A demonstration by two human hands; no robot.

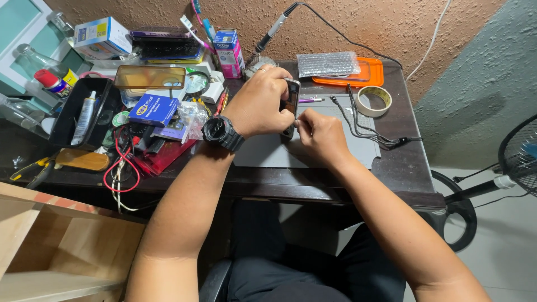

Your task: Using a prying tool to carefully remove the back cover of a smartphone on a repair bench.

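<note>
The left hand (262, 103) gripped a phone (290, 106) upright near the tabletop's (403, 162) middle, hiding most of it; the right hand (319, 134) pinched its lower edge, fingertips indistinct.

Lighting: bright, even, diffuse; source from upper left, window side. Shadows: soft, short, beneath forearms on grey mat (313, 151) and under surface (408, 168) edge; dim zone below, toward lap. Glare: mild sheen on orange tray (376, 71) and bubble wrap (328, 64). Focus: sharp centre. Distortion: wide-angle stretch at frame edges, fan (520, 156) and wooden box (50, 246) bowed. No motion blur.
</note>
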